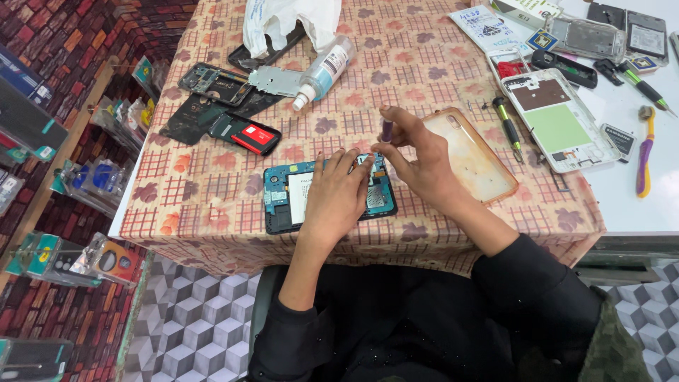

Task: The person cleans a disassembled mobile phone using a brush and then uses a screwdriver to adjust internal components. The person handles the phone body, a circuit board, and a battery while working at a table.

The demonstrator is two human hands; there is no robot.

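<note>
Mid-disassembly on an opened phone [283,198], back off, blue board and battery exposed, lying flat near the front edge of the surface [212,205]. Left hand [338,194] flat on the phone, fingers spread over its right half, pinning it down, not closed around anything. Right hand [419,157] just above the phone's top right corner, thumb and fingers pinched on a small purple screwdriver [387,131] held upright; tip hidden behind the fingers, so contact with a screw can't be confirmed. Judged step: working a screw at the board's upper right corner. Next move likely calls for the driver kept vertical, light downward pressure, the phone kept from sliding on the cloth, and care not to lose a tiny screw in the patterned cloth. Clear case [472,157] just right of the right hand, partly under it. White phone frame [562,120] further right, with a green-handled screwdriver [508,127] between it and the case. Spray bottle [322,71] lying on its side well beyond the phone, near a white plastic bag [283,21]. Black back cover and loose parts [212,85] at upper left, a black and red part [247,134] beside them. More tools and phone parts at far right on a white top [636,205]; too small for detail.
</note>
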